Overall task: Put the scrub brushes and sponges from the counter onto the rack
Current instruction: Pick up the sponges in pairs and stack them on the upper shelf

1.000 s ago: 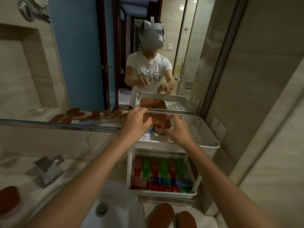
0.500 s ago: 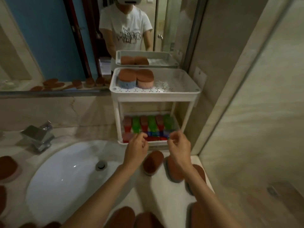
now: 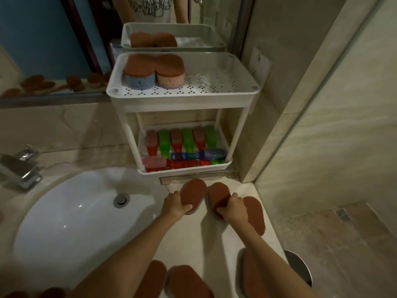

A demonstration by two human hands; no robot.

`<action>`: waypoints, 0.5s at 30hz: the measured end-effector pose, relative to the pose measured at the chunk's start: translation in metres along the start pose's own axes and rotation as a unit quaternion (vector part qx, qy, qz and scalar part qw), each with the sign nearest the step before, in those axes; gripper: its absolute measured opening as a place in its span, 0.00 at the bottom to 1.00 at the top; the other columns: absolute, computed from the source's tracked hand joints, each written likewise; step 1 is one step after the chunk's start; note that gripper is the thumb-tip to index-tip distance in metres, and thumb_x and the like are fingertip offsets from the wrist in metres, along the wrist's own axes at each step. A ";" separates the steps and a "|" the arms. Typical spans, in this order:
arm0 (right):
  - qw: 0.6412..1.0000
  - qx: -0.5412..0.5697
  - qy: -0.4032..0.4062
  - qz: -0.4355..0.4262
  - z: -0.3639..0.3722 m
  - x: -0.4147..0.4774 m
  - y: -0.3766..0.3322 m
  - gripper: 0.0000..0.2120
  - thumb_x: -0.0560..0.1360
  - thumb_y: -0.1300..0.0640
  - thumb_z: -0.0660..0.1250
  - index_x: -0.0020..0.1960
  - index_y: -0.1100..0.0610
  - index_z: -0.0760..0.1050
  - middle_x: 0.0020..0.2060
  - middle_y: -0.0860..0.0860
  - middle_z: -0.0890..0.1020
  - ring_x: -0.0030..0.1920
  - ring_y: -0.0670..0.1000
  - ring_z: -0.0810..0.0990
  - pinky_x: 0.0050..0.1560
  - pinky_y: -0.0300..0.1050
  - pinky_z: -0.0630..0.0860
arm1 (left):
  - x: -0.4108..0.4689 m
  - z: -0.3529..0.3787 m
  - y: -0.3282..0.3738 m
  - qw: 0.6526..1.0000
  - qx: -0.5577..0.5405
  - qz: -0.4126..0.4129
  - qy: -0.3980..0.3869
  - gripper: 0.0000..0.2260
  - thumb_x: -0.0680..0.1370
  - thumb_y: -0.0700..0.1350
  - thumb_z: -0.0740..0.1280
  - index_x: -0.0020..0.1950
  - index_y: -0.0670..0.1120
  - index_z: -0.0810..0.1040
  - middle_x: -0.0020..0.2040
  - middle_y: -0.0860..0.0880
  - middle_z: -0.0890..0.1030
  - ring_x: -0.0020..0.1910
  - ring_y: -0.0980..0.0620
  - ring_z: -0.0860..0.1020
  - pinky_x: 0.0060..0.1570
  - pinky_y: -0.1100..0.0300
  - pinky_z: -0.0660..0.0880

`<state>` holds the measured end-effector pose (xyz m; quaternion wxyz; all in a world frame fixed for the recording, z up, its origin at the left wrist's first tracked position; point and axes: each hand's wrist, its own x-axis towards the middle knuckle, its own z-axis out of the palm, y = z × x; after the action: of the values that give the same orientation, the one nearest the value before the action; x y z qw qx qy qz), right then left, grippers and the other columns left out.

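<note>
A white two-tier rack [image 3: 182, 97] stands on the counter against the mirror. Its top tray holds a blue sponge [image 3: 139, 72] and a pink sponge [image 3: 170, 72], both brown-topped, side by side at the left. The lower tray [image 3: 184, 168] is filled with several red, green and blue scrub brushes [image 3: 187, 143]. In front of the rack, my left hand [image 3: 175, 205] grips a brown-topped sponge [image 3: 193, 194] lying on the counter. My right hand [image 3: 232, 208] grips a second sponge [image 3: 219, 193] beside it. A third sponge [image 3: 255, 214] lies just right of my right hand.
A white sink basin [image 3: 71, 216] with a drain and a chrome tap [image 3: 21, 166] takes up the left. More brown-topped sponges [image 3: 184, 280] lie on the near counter, one [image 3: 251, 274] under my right forearm. Tiled wall closes the right side; a mirror is behind.
My hands left the two sponges on the top tray, came down to the counter and closed on two sponges in front of the rack. The view tilted downward.
</note>
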<state>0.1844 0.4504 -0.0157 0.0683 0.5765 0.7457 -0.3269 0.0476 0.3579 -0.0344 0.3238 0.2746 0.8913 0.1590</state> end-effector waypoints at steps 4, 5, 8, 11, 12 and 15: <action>1.000 -0.027 0.002 0.016 0.002 -0.001 -0.006 0.26 0.71 0.54 0.70 0.64 0.61 0.64 0.59 0.59 0.74 0.59 0.60 0.78 0.56 0.52 0.78 | -0.006 0.007 0.001 0.999 -0.045 -0.006 0.025 0.28 0.70 0.48 0.73 0.64 0.40 0.66 0.65 0.41 0.71 0.64 0.42 0.72 0.61 0.51 0.73; 1.000 -0.023 0.003 0.016 0.002 -0.003 -0.007 0.27 0.71 0.54 0.71 0.64 0.61 0.63 0.58 0.59 0.76 0.58 0.59 0.79 0.54 0.51 0.78 | -0.008 0.007 0.001 0.997 -0.066 -0.013 0.021 0.29 0.70 0.48 0.74 0.64 0.40 0.65 0.64 0.41 0.72 0.63 0.42 0.73 0.60 0.52 0.74; 1.000 0.014 0.011 0.008 0.003 -0.010 -0.007 0.27 0.72 0.56 0.70 0.64 0.60 0.60 0.56 0.58 0.79 0.54 0.58 0.81 0.49 0.48 0.78 | -0.016 0.006 0.000 0.991 -0.132 -0.026 0.019 0.27 0.70 0.44 0.74 0.62 0.40 0.63 0.62 0.41 0.75 0.60 0.42 0.77 0.55 0.54 0.76; 0.996 0.073 0.043 -0.017 0.004 -0.021 -0.007 0.24 0.73 0.57 0.69 0.63 0.59 0.61 0.57 0.58 0.79 0.54 0.58 0.81 0.51 0.49 0.79 | -0.030 0.000 -0.003 0.980 -0.187 -0.029 0.052 0.20 0.71 0.41 0.73 0.54 0.41 0.63 0.58 0.42 0.76 0.57 0.43 0.78 0.46 0.59 0.74; 0.994 0.085 0.057 -0.029 0.004 -0.026 -0.008 0.24 0.73 0.57 0.69 0.64 0.59 0.61 0.58 0.58 0.78 0.55 0.58 0.80 0.52 0.49 0.78 | -0.035 -0.003 -0.004 0.976 -0.204 -0.026 0.066 0.19 0.71 0.40 0.72 0.51 0.42 0.63 0.56 0.42 0.76 0.56 0.43 0.78 0.44 0.60 0.72; 0.986 0.101 0.110 -0.073 -0.004 -0.041 -0.017 0.22 0.73 0.55 0.68 0.63 0.58 0.64 0.58 0.57 0.79 0.56 0.59 0.80 0.53 0.51 0.77 | -0.046 -0.015 -0.003 0.966 -0.233 0.006 0.112 0.18 0.71 0.39 0.71 0.49 0.43 0.62 0.50 0.43 0.76 0.50 0.44 0.78 0.41 0.59 0.71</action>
<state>0.1833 0.4172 0.0136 -0.0968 0.5571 0.7518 -0.3391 0.0657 0.3267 -0.0022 0.2759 0.1769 0.8588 0.3938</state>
